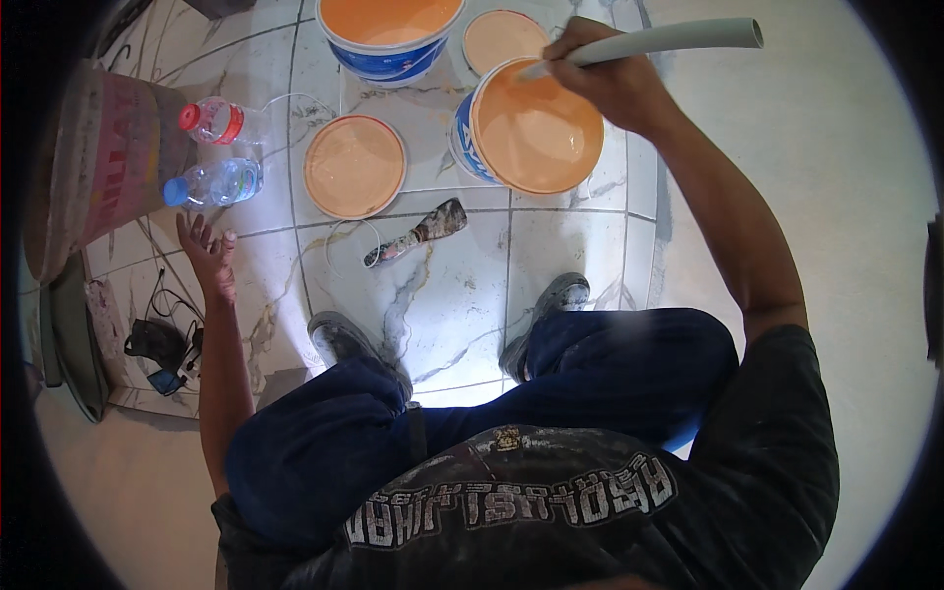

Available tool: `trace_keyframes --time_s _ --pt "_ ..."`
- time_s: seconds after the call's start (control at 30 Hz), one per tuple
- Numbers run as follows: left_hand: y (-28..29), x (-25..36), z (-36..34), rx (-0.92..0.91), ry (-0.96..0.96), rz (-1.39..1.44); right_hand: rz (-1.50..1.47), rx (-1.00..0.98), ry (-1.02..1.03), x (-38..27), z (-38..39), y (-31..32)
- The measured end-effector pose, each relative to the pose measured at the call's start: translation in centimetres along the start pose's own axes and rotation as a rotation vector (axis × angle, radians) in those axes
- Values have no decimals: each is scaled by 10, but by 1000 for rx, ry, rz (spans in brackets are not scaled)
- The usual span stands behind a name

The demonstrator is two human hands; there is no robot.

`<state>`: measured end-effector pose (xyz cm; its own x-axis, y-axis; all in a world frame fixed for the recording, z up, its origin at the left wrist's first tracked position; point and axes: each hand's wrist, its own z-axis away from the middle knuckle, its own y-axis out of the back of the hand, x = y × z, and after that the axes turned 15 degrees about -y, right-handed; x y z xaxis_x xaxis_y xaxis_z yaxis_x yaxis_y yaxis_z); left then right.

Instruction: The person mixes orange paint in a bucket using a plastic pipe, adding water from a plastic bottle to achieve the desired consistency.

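My right hand [590, 59] grips a pale grey tube [678, 37], whose lower end reaches into a white-and-blue bucket [536, 133] of peach paint on the right. My left hand [206, 251] is open, fingers apart, just below a clear bottle [211, 185] with a blue cap, lying on its side. Another bottle [224, 124] with a red cap lies above it. A second paint bucket [388, 54] stands at the top. A paint-coated lid [354, 167] rests between the bottles and the right bucket, and another lid [501, 39] sits behind that bucket.
A dirty putty knife [441, 221] lies on the marble-look tiles [452, 285] before my shoes [344, 339]. At the left are a large grimy bucket [108, 157], black cables with a dark item [157, 349], and an olive bag [69, 364]. A pale floor [787, 147] borders the tiles.
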<state>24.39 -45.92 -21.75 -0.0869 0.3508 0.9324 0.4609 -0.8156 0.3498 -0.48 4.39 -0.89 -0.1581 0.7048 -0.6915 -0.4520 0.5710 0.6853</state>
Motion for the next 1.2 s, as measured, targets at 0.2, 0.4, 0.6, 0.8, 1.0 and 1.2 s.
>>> trace_keyframes --time_s 0.2,0.4,0.6,0.8,1.0,1.2 --pt "43 -7 40 242 -362 -385 72 -288 103 -11 40 -24" --pt "9 142 -38 205 -899 -433 154 -203 -71 35 26 42" --pt "-142 301 -77 -446 -830 195 13 -75 -110 0 -13 -3" --pt "-245 366 -73 -1060 -884 298 -108 -236 -111 -7 25 -36" --pt "-292 365 -16 -1079 -504 877 -24 -9 -59 21 101 1" --pt "-365 375 -32 -1129 -427 1028 18 146 -402 73 231 40"
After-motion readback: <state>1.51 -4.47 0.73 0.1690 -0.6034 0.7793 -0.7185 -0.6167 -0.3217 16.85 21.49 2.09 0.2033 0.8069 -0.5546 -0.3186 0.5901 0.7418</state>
